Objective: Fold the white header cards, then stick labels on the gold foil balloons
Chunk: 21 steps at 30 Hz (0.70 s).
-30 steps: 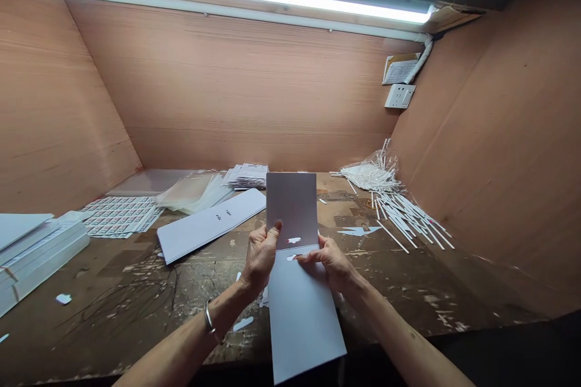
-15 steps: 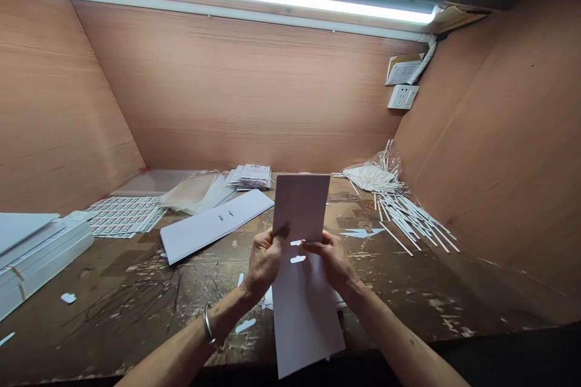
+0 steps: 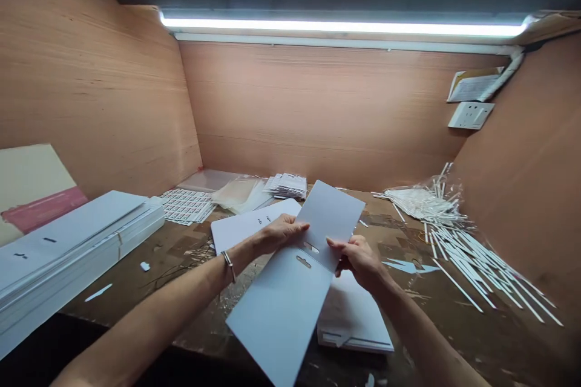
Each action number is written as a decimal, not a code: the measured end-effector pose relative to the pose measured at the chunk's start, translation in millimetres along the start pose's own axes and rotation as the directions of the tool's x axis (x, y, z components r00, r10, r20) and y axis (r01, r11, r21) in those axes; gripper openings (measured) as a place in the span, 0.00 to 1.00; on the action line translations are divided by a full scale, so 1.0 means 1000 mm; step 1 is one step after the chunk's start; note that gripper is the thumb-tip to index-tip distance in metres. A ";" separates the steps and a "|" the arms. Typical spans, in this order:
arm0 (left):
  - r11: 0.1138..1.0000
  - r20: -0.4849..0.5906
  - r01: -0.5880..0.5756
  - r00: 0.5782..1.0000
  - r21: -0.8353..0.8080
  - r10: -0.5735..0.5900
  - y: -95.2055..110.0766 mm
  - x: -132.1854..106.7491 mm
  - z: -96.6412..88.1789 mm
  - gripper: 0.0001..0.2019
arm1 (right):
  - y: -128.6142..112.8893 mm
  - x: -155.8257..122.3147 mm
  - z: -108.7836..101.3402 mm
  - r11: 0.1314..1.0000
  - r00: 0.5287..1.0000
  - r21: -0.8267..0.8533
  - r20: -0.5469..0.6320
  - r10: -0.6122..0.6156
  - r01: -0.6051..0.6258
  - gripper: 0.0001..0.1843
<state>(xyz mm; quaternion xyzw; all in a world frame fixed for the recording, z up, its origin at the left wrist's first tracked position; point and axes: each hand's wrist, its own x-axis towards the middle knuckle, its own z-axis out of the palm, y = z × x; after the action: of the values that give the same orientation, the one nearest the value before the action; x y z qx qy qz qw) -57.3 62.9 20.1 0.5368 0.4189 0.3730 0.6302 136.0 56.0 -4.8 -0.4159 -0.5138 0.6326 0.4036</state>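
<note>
Between my hands is a long white card (image 3: 281,308) with two hang-hole slots near its middle and a crease between them. My left hand (image 3: 284,231) grips its left edge, thumb on top, just above the slots. On the opposite edge my right hand (image 3: 356,257) pinches the card beside the crease, fingers underneath. The card is tilted, its far end leaning right and its near end reaching the bottom of the view. Beneath it, to the right, a stack of white folded cards (image 3: 356,314) lies on the table. Behind my left wrist rests a pile of similar slotted cards (image 3: 240,227).
A tall stack of white cards (image 3: 91,217) stands at left. Sticker sheets (image 3: 188,205), clear plastic sleeves (image 3: 240,192) and a small paper stack (image 3: 287,185) lie at the back. White sticks (image 3: 481,266) spread at right, near paper scraps (image 3: 411,266). A wall socket (image 3: 471,115) hangs behind.
My view has turned left, showing more of the left stack. The card has swung from nearly upright to slanting right, and the folded card stack beneath has come into view. Both hands still hold it.
</note>
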 end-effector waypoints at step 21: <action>0.090 -0.106 0.095 0.987 0.991 0.122 -0.083 -0.001 -0.137 0.36 | 0.043 0.153 0.083 0.931 0.958 -0.242 -0.160 0.239 -0.272 0.17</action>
<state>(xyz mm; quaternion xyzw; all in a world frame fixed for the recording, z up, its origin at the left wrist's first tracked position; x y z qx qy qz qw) -183.5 100.3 -72.0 0.7929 0.6048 0.0403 0.0630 3.8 166.6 -53.9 -0.5685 -0.5071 0.5785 0.2915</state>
